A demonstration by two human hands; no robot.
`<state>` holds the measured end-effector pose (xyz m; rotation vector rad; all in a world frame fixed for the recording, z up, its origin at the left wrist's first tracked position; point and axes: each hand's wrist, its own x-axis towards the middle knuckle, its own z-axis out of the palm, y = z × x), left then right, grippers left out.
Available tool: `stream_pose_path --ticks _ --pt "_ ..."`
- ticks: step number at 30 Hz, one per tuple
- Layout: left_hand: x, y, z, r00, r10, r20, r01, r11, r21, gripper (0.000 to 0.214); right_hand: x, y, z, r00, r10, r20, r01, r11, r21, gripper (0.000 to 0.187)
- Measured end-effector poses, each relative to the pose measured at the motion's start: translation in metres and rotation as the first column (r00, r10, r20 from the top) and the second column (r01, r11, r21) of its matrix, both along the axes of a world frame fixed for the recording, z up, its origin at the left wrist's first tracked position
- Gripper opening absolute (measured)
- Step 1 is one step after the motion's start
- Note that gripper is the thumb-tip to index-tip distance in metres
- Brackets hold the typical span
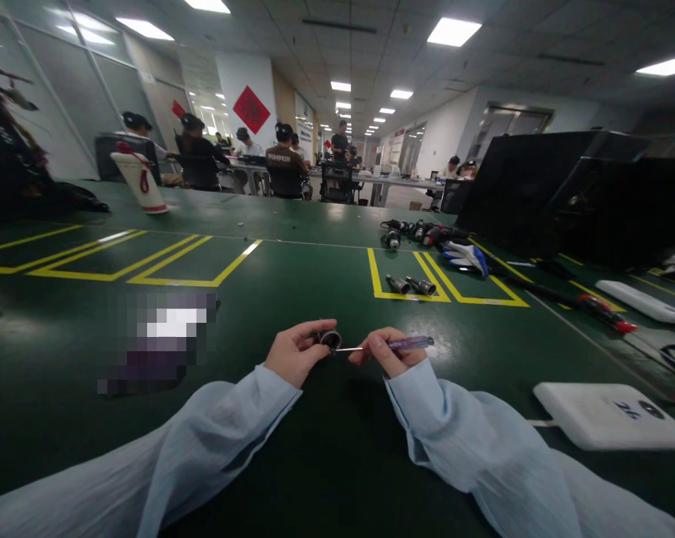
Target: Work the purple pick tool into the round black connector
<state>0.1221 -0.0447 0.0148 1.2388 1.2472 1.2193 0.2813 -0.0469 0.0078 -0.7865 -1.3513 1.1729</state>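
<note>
In the middle of the view, my left hand (pixel 296 353) is closed around a small round metal part (pixel 330 341), its dark hollow end facing me. My right hand (pixel 387 351) grips a small screwdriver (pixel 413 343) with a translucent purple handle. Its thin shaft points left, and the tip meets the lower rim of the metal part; whether it sits in a screw is too small to tell. Beyond my right hand, two similar metal parts (pixel 398 285) (pixel 421 286) lie inside a yellow taped box on the green table (pixel 293 261).
At the right lie a white device (pixel 617 415) with a cable, dark tools (pixel 410 233), a blue-and-white glove (pixel 464 258) and a red-tipped tool (pixel 606 312). A blurred-out object (pixel 163 336) is at left. A white cup (pixel 141 179) stands farther back. Several people sit beyond the table.
</note>
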Motion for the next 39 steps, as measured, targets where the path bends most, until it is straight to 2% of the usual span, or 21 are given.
stream_pose_path --ticks 7,13,20,23,31,39 --pt "0.001 -0.002 0.001 1.000 0.017 -0.013 -0.017 1.000 0.003 0.040 0.002 0.002 0.000 0.995 -0.051 0.089 0.050 0.999 0.015 0.028" --pt "0.000 -0.002 0.000 0.997 0.073 -0.015 -0.073 0.997 -0.013 0.039 0.002 0.010 -0.020 0.956 -0.039 0.291 0.055 0.997 -0.046 0.035" --pt "0.012 -0.014 0.003 0.998 0.033 0.059 -0.028 0.996 -0.080 0.036 0.004 0.016 -0.032 0.896 -0.037 0.443 0.038 0.999 0.006 0.035" --pt "0.016 -0.017 0.006 0.999 0.026 0.031 -0.023 0.995 -0.101 0.035 0.004 0.016 -0.032 0.881 -0.051 0.471 0.040 0.999 0.032 0.035" --pt "0.017 -0.017 0.001 0.999 0.025 -0.023 -0.026 0.998 -0.052 0.030 0.006 0.013 -0.027 0.868 -0.119 0.482 0.086 0.992 0.090 0.036" --pt "0.018 -0.017 0.003 0.999 0.025 -0.030 -0.027 0.997 -0.067 0.030 0.007 0.012 -0.024 0.880 -0.111 0.463 0.087 0.994 0.072 0.036"
